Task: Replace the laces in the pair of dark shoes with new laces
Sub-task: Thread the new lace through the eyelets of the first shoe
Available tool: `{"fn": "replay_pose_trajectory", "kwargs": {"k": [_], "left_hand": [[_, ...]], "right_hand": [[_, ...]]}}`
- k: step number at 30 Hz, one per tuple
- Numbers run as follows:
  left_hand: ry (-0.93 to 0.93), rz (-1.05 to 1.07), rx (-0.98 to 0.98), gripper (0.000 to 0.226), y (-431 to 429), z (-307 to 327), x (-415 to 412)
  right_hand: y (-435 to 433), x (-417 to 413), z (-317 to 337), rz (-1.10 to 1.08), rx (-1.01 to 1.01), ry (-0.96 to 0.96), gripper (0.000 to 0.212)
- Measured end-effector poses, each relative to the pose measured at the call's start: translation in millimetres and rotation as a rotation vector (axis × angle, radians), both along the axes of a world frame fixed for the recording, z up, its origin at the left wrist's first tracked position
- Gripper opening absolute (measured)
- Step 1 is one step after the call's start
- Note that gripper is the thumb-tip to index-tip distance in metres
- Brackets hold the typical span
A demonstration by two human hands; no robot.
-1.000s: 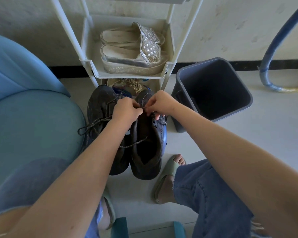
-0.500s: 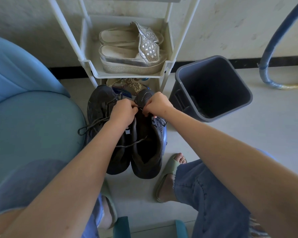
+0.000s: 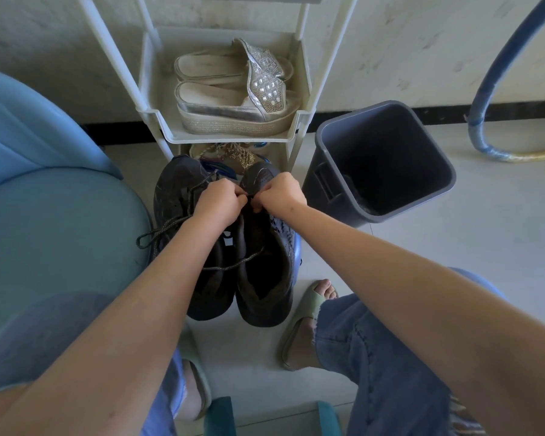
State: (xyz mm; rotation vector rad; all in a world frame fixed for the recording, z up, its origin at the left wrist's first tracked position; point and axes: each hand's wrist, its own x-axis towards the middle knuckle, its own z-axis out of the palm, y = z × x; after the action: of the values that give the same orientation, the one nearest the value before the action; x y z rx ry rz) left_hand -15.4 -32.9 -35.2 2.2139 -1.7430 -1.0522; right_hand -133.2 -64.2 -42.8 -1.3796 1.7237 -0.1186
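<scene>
The pair of dark shoes [image 3: 265,278] stands on the floor [image 3: 453,247], toes toward the shoe rack [image 3: 227,140], beside the grey bin [image 3: 324,184]. The left hand [image 3: 219,201] and right hand [image 3: 280,191] meet over the toe-end eyelets of the shoe nearer the bin. Each grip is clenched in a pinch on the old lace [image 3: 233,265], of which only a short dark stretch shows between the thumbs. Over the last second the hands have closed together slightly without leaving that spot. The loose strand across both openings has not moved. Judgement: the old lace is still being freed at the lowest eyelets. The other shoe remains laced, and no new laces are visible.
</scene>
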Motion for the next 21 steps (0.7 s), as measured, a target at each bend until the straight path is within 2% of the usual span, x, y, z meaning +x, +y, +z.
{"fn": "replay_pose_trajectory", "kwargs": {"k": [5, 8, 9, 11, 16, 19, 21], "left_hand": [[-0.012, 0.029, 0.009, 0.03, -3.9, -0.2, -0.6], [-0.078, 0.091, -0.099, 0.036, -0.5, -4.9, -1.5], [-0.095, 0.098, -0.154, 0.031, 0.8, -7.5, -2.3], [-0.083, 0.145, -0.224, 0.024, 0.9, -11.1, -4.9], [0.055, 0.265, -0.174, 0.016, -6.4, -16.9, -9.3], [0.071, 0.311, -0.221, 0.015, -6.8, -18.9, -13.6], [0.237, 0.452, -0.257, 0.013, -9.2, -16.4, -11.4]], "right_hand": [[6.8, 1.9, -8.5, -0.139, 0.025, -0.073, 0.018], [10.4, 5.1, -9.5, -0.129, -0.049, -0.06, 0.008], [11.5, 5.6, -8.1, -0.111, -0.079, -0.065, 0.002], [10.9, 4.5, -4.7, -0.051, -0.107, -0.066, 0.009], [0.9, 2.5, 4.4, 0.158, -0.068, -0.048, 0.016], [-5.7, 0.4, 9.1, 0.313, -0.167, 0.045, 0.022], [-9.1, -1.4, 8.3, 0.377, -0.22, 0.061, 0.027]]}}
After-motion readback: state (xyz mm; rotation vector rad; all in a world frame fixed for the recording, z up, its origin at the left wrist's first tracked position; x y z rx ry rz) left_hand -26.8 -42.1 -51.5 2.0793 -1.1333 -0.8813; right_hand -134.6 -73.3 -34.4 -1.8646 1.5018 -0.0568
